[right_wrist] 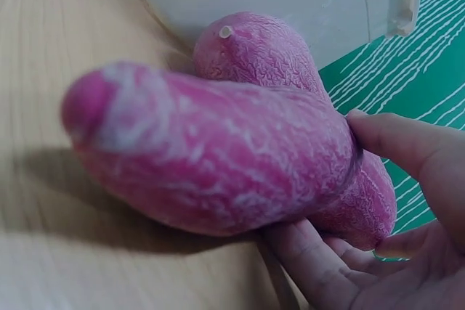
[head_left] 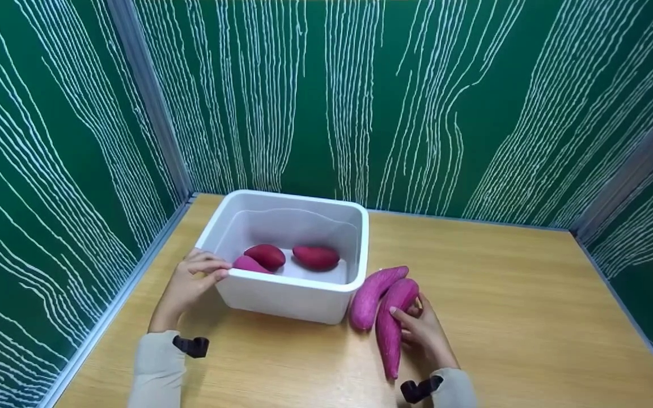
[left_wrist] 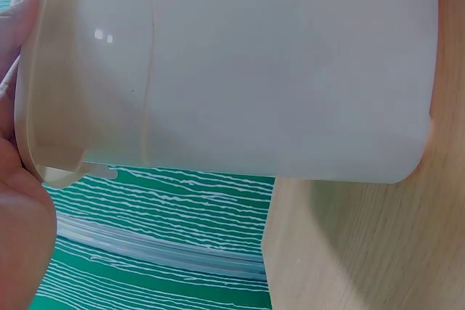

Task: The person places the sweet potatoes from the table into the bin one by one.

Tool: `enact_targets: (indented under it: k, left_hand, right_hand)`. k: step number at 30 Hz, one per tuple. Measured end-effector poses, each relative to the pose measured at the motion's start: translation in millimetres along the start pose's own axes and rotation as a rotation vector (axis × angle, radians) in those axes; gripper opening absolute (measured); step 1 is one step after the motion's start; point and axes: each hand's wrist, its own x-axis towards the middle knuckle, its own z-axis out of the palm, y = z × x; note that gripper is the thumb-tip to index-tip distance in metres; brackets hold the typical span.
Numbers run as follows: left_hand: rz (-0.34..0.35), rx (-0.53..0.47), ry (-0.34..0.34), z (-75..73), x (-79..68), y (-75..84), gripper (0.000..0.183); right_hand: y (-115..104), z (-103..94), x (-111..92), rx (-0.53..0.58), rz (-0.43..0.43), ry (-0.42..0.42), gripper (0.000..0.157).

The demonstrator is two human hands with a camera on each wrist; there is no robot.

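Observation:
A white plastic bin point(head_left: 287, 298) stands on the table, with my left hand point(head_left: 192, 283) gripping its rim at the front left corner. Inside lie two dark red sweet potatoes, one in the middle point(head_left: 266, 256) and one farther right point(head_left: 316, 258), plus a pink one point(head_left: 250, 264) partly hidden by the front rim. My right hand point(head_left: 427, 331) holds a long pink-purple sweet potato point(right_wrist: 211, 147) between thumb and fingers, right of the bin. Beside the held one, close to the bin's right wall, is a second pink-purple sweet potato point(head_left: 370, 300).
The wooden tabletop point(head_left: 530, 317) extends to the right and in front of the bin. Green panels point(head_left: 417, 113) with white wavy lines enclose the table at the back and sides, joined by grey metal posts point(head_left: 153, 96).

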Motion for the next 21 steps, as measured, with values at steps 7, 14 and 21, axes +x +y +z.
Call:
enact_targets:
  k: [7, 14, 21]
  left_hand:
    - [-0.010, 0.011, -0.016, 0.0, -0.3, -2.3, 0.019]
    - [0.059, 0.008, 0.016, 0.9, -0.7, -2.2, 0.014]
    - [0.061, 0.017, 0.013, 0.9, -0.3, -2.2, 0.013]
  right_hand:
    - [1.4, 1.6, -0.1, -0.028, -0.010, 0.020, 0.093]
    - [1.0, 3.2, -2.5, -0.018, -0.016, 0.016, 0.093]
    - [1.8, 4.6, -2.8, -0.034, -0.030, 0.038, 0.091]
